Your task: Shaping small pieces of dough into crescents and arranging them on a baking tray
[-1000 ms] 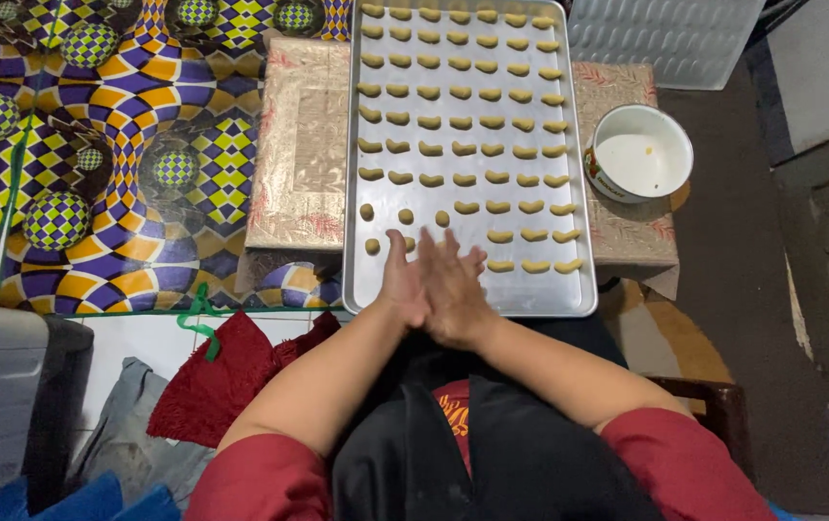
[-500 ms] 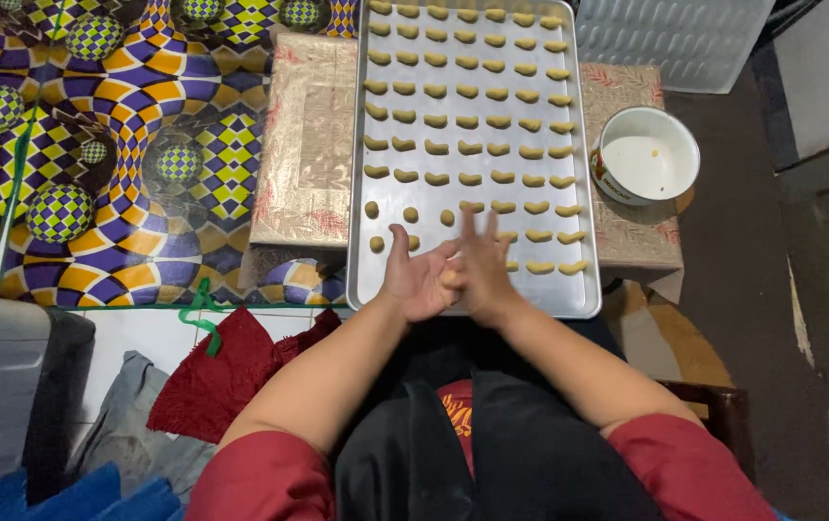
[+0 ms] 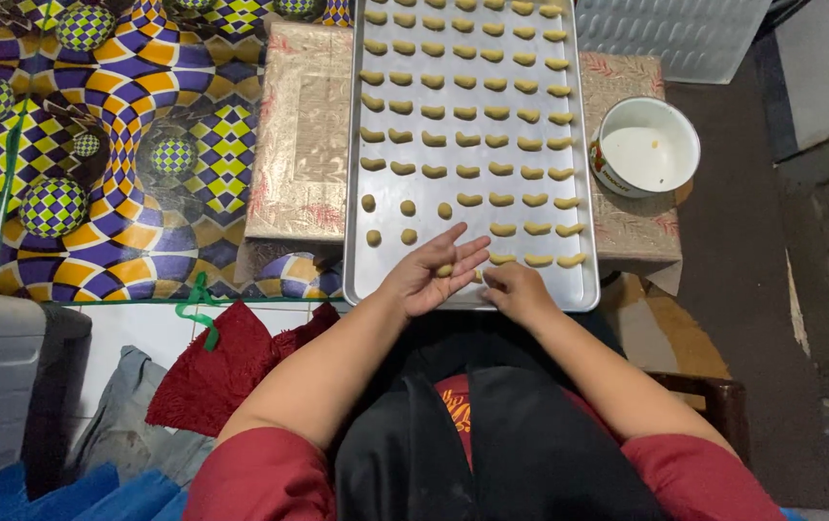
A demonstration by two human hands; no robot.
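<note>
- Metal baking tray (image 3: 376, 275) fills mid-frame, sitting on a gold-patterned counter (image 3: 303, 145).
- Left hand (image 3: 426, 277) spread, dough piece (image 3: 444, 270) on its fingers; right hand (image 3: 516, 287) curled at the tray's lower edge.
- Loud checkered mat (image 3: 115, 145) upper left, white bowl (image 3: 645, 147) right.

I see no packages, labels, signs or screens anywhere around me. Nothing before me carries a printed wrapper or a display of any kind.

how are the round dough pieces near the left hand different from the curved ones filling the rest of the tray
The round dough balls are small, compact lumps; the curved dough pieces are longer, bent crescents. The balls are a handful at the baking tray's near left corner; the crescents fill neat rows across most of it. Both are the same yellowish dough.
</note>
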